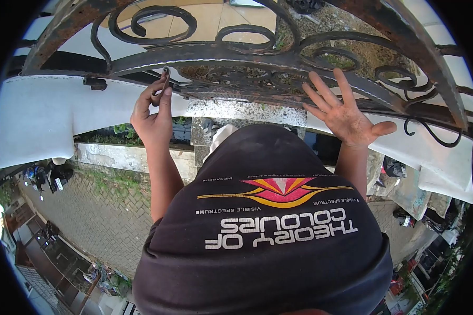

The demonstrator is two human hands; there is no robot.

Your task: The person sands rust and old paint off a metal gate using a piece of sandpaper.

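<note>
Left hand (153,113), 10 o'clock: a small brown piece (165,83) is pinched between thumb and fingers, towards 11 | Right hand (348,119), 2 o'clock: fingers are spread apart, palm bared; contact with ironwork cannot be told | Scrolled ironwork (236,55): seen across 12 o'clock

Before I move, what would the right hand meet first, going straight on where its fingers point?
The right hand would probably meet the curved wrought-iron bar first, though depth is unclear.

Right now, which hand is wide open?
The right hand, spread with its palm showing; the left hand is curled, pinching a thin piece.
</note>
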